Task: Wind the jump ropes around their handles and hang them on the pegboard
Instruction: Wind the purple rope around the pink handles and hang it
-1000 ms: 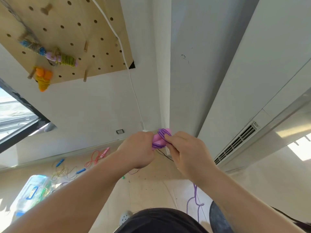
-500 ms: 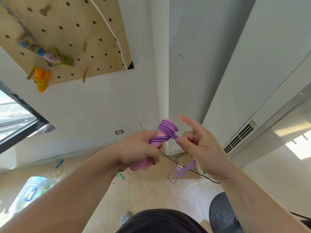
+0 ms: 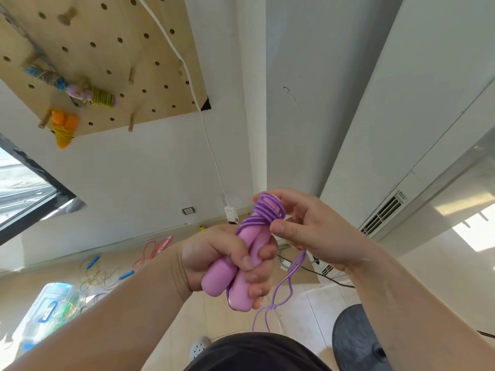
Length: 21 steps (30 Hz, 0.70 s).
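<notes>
Pink handles (image 3: 214, 279) lie side by side in the left hand (image 3: 211, 253), fingers clamped round both so they serve as one spool. The right hand (image 3: 321, 236) pinches the purple rope (image 3: 265, 212) at its coils, likely holding tension. The rope's tail dangles, with the pegboard (image 3: 128, 57) well apart.

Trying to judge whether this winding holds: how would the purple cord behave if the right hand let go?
Probably floppy: the free end of the purple cord hangs in slack loops below the right hand. It looks glossy, and its coils sit loosely around the pink handles, so they may well spring off.
</notes>
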### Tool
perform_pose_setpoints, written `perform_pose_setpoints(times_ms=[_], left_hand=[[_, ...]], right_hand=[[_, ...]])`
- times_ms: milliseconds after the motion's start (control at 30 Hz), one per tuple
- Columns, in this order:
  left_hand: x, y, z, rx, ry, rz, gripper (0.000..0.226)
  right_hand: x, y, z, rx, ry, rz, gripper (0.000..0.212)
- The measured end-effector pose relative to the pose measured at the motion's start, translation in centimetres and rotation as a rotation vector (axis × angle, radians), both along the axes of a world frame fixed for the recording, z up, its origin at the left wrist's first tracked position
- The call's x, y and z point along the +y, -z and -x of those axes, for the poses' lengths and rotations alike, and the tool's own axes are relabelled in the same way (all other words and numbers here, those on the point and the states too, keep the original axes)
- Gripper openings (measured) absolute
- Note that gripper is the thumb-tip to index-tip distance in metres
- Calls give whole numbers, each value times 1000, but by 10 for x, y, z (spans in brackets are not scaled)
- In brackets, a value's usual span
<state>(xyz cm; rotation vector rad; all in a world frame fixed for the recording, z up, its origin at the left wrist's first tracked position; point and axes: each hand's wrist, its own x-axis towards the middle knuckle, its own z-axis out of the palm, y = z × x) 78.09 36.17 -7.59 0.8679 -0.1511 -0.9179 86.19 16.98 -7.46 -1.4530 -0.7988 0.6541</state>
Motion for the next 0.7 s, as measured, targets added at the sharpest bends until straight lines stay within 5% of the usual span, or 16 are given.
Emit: perform_pose_setpoints(times_ms=[167, 300, 433, 533, 700], left_hand=[[3, 3, -6, -14, -11, -4, 26], [10, 3, -11, -53, -211, -389, 39], [8, 3, -8, -465, -568, -1155, 65], [-11, 6, 5, -875, -598, -1506, 96], [-19, 24, -3, -1184, -879, -1583, 48]], right_hand=[[9, 6, 7, 37, 37, -95, 19], [14, 15, 10, 104, 223, -83, 30], [13, 25, 7, 195, 468, -83, 14], [17, 30, 6, 242, 582, -94, 10], [24, 28, 11, 256, 596, -130, 14]])
